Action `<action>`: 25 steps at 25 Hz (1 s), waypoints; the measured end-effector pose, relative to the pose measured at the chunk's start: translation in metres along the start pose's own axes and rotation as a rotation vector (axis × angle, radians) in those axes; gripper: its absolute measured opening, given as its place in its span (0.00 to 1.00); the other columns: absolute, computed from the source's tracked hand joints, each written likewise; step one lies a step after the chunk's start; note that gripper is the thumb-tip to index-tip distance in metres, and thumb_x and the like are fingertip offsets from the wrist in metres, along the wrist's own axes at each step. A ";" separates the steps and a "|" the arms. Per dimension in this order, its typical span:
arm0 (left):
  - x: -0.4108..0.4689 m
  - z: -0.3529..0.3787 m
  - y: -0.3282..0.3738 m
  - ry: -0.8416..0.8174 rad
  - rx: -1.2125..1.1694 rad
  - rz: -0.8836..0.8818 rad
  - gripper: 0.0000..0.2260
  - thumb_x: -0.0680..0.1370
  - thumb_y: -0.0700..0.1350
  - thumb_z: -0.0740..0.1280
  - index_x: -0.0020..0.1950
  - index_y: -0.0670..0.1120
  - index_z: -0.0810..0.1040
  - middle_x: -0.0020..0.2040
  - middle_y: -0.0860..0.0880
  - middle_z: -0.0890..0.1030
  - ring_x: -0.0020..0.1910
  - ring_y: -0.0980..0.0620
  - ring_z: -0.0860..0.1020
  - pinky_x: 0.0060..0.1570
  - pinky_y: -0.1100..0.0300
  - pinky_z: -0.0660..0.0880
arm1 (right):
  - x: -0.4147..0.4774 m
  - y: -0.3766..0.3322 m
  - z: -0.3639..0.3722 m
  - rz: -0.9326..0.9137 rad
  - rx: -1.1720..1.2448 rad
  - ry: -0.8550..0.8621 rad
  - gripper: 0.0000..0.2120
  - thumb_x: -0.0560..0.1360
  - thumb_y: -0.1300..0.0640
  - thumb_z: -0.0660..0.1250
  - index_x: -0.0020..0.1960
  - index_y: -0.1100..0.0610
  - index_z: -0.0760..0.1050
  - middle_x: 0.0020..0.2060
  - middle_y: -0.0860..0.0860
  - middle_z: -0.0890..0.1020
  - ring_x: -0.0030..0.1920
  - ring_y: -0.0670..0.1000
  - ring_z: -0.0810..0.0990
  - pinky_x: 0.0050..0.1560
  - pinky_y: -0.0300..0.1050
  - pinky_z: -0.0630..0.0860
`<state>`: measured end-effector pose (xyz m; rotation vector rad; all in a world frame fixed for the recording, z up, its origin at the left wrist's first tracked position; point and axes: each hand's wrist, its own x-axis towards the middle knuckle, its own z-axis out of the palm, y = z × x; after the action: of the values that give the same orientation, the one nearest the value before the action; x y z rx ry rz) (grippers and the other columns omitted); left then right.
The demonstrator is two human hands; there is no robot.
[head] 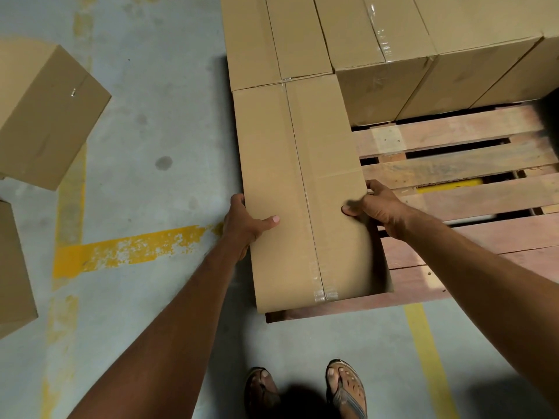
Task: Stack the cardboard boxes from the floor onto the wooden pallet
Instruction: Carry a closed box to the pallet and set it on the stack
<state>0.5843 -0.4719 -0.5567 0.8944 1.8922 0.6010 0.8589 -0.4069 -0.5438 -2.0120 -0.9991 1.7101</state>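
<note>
Boxes (45, 116) are lying loose on the floor at the far left of the frame, well apart from the work. Moving right, my left hand (246, 228) is gripping the left side of the held box (302, 192), with the thumb lying flat on its top and the fingers going down the side wall out of view. The held box is sitting at frame centre over the near left corner of the wooden pallet (469, 176). Its long axis is running up the frame away from me, and its far end is meeting the stacked box (272, 40) beyond (whether it is fully seated I cannot tell). My right hand (378, 207) is clamping the right edge, thumb on top and fingers curling round the side. Both hands are sitting about level. I am judging that only settling and letting go is remaining.
</note>
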 end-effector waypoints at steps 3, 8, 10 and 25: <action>-0.004 0.001 -0.002 0.002 0.017 -0.002 0.38 0.71 0.45 0.81 0.76 0.42 0.64 0.63 0.50 0.76 0.59 0.50 0.76 0.56 0.59 0.73 | -0.006 0.006 0.004 -0.060 -0.062 0.072 0.30 0.72 0.64 0.78 0.71 0.55 0.72 0.51 0.49 0.81 0.54 0.52 0.81 0.56 0.47 0.76; -0.043 -0.005 0.001 0.033 0.071 -0.034 0.30 0.77 0.41 0.75 0.76 0.44 0.67 0.68 0.44 0.79 0.59 0.49 0.79 0.53 0.59 0.77 | -0.049 0.024 0.013 -0.125 -0.250 0.230 0.32 0.74 0.56 0.77 0.75 0.53 0.70 0.62 0.52 0.81 0.61 0.55 0.80 0.63 0.51 0.78; -0.070 -0.012 0.012 0.077 0.068 -0.026 0.27 0.78 0.39 0.73 0.75 0.45 0.69 0.69 0.45 0.78 0.53 0.54 0.77 0.42 0.73 0.71 | -0.076 0.027 0.014 -0.146 -0.240 0.245 0.31 0.75 0.58 0.76 0.76 0.53 0.70 0.64 0.53 0.80 0.62 0.55 0.80 0.62 0.50 0.79; -0.408 -0.133 0.114 0.329 -0.450 0.096 0.17 0.79 0.36 0.71 0.67 0.48 0.77 0.57 0.50 0.85 0.55 0.55 0.84 0.59 0.47 0.81 | -0.432 -0.062 0.003 -0.230 0.138 -0.073 0.14 0.77 0.67 0.72 0.59 0.53 0.81 0.52 0.51 0.87 0.52 0.44 0.84 0.53 0.37 0.78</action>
<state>0.6285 -0.7283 -0.1965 0.6180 1.8894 1.2376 0.8195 -0.6576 -0.1888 -1.6898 -1.0591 1.6882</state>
